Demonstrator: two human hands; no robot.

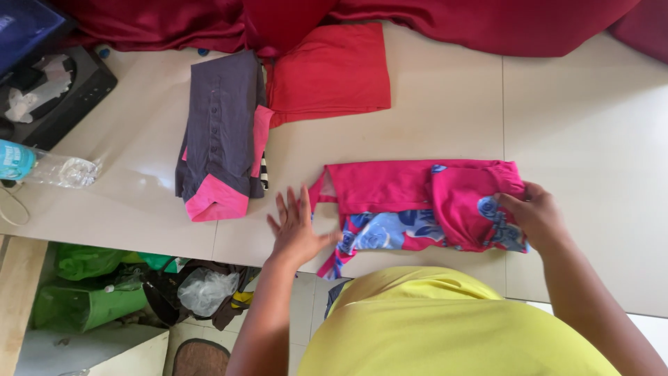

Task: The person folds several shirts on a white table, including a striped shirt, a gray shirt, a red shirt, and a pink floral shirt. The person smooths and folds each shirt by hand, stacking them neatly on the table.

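Surface: pale glossy desk (445, 104), seen from above, its near edge running across the lower frame; floor below at lower left.

Dark red cloth (431, 24): large, bunched along the far edge of the desk.

Red folded garment (330, 73): flat, just in front of the dark red cloth.

Grey folded garment (219, 129): buttoned, with pink cuffs, long axis running away from the viewer, touching the red one on its left side.

Pink garment (390, 188) with a blue floral panel: lies near the front edge of the desk, between the two hands. Long axis runs left to right, parallel to the desk edge; the right end is folded over toward the middle.

Green bags (87, 285): on the floor under the desk's left end.

Plastic bottle (42, 166): lying on its side at the far left of the desk.

Left hand (298, 226): palm down, fingers spread and released, flat on the desk, touching the garment's left edge.

Right hand (534, 214): forearm reaching in from the lower right, fingers clenched on the folded-over right end of the pink garment.
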